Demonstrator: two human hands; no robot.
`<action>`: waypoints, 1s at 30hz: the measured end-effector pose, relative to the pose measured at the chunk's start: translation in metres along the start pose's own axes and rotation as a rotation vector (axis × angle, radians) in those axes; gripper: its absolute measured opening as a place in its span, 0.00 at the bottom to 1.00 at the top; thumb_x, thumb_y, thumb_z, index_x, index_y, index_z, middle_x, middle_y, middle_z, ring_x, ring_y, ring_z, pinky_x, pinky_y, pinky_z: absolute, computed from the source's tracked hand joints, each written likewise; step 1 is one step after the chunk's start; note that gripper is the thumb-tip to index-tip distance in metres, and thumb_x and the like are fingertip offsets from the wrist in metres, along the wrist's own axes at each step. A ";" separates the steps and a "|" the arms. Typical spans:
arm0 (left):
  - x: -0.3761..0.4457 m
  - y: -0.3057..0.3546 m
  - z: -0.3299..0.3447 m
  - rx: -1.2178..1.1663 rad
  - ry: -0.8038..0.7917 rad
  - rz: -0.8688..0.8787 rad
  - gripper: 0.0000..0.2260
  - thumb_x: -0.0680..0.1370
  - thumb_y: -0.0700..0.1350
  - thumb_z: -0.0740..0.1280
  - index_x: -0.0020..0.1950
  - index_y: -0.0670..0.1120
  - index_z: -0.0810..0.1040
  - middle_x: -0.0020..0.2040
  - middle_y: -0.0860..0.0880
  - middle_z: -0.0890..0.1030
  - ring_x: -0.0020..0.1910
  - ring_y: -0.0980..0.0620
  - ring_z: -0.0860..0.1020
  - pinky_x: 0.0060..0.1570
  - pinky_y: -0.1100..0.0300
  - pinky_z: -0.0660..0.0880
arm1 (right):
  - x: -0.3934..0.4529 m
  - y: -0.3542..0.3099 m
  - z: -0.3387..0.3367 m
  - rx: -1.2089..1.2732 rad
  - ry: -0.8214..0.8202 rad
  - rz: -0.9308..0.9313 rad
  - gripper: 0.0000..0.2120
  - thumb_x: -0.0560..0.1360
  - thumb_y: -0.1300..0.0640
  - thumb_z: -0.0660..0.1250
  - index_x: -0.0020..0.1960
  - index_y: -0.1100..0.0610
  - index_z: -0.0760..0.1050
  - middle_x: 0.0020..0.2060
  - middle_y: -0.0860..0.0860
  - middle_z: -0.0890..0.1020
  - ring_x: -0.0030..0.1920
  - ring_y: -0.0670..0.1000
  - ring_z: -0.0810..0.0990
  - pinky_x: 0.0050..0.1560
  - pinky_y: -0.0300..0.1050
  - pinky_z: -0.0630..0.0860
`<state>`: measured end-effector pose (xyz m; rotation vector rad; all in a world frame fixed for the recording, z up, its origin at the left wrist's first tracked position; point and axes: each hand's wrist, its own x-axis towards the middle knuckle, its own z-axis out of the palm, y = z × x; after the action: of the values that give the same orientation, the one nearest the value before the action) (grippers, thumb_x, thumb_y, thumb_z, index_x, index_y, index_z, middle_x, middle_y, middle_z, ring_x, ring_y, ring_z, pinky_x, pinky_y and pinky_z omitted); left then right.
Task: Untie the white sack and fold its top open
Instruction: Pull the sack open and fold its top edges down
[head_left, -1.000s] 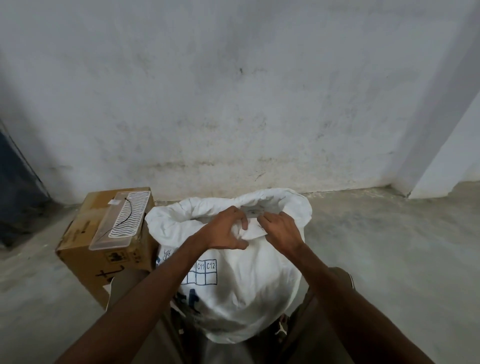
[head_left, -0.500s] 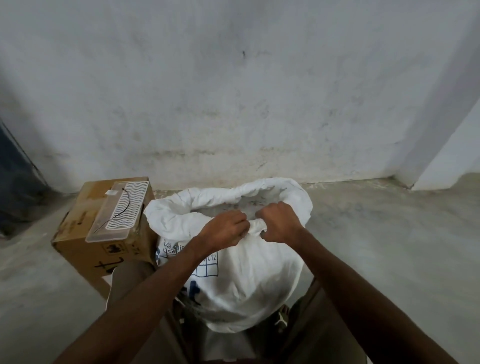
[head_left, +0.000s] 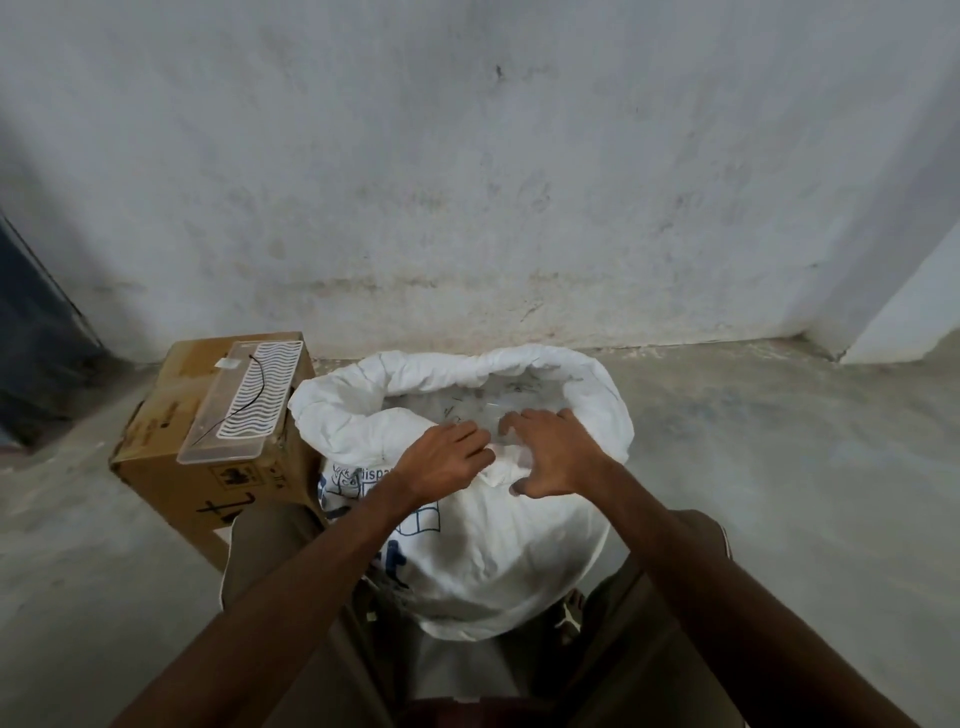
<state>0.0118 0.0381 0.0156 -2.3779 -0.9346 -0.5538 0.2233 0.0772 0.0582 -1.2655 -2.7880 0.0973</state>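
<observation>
A white sack (head_left: 498, 551) with blue print stands upright on the floor between my knees. Its mouth is open, and the top is rolled outward into a thick rim (head_left: 467, 371) around the opening. Pale contents show inside. My left hand (head_left: 441, 460) rests on the near rim with its fingers curled over the rolled cloth. Beside it my right hand (head_left: 550, 457) has spread fingers reaching over the rim and a thumb under the fold, pinching the cloth. No tie or string can be seen.
A brown cardboard box (head_left: 171, 441) stands just left of the sack, touching it. A clear plastic tray with a white wavy grille (head_left: 244, 402) lies on top of the box. A stained white wall (head_left: 467, 182) rises behind, with bare concrete floor (head_left: 779, 467) to the right.
Both hands went from gripping the near edge as fists to pressing over the rolled rim with looser fingers. The sack mouth looks wider and its inside shows more.
</observation>
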 end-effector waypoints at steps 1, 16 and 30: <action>-0.002 0.000 0.002 -0.013 0.020 0.023 0.11 0.67 0.30 0.67 0.41 0.45 0.73 0.38 0.46 0.74 0.35 0.46 0.74 0.29 0.56 0.71 | 0.001 -0.002 -0.001 0.082 -0.026 0.018 0.25 0.59 0.41 0.75 0.52 0.49 0.75 0.43 0.44 0.80 0.44 0.48 0.78 0.47 0.46 0.74; -0.030 -0.022 -0.016 -0.186 -0.418 -0.300 0.12 0.64 0.42 0.77 0.43 0.44 0.79 0.39 0.47 0.78 0.32 0.43 0.80 0.26 0.55 0.73 | -0.002 -0.026 0.043 -0.020 0.079 -0.036 0.28 0.56 0.45 0.74 0.53 0.49 0.71 0.47 0.45 0.77 0.49 0.50 0.77 0.52 0.49 0.67; -0.054 -0.045 -0.032 -0.507 -0.697 -0.549 0.36 0.61 0.61 0.79 0.65 0.51 0.74 0.58 0.51 0.79 0.54 0.51 0.76 0.54 0.57 0.72 | 0.012 -0.057 0.083 0.002 0.140 -0.052 0.18 0.59 0.66 0.74 0.47 0.58 0.77 0.41 0.55 0.83 0.38 0.61 0.83 0.35 0.48 0.77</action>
<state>-0.0624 0.0202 0.0257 -2.8183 -1.9890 -0.1318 0.1652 0.0469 -0.0187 -1.1500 -2.6980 0.0079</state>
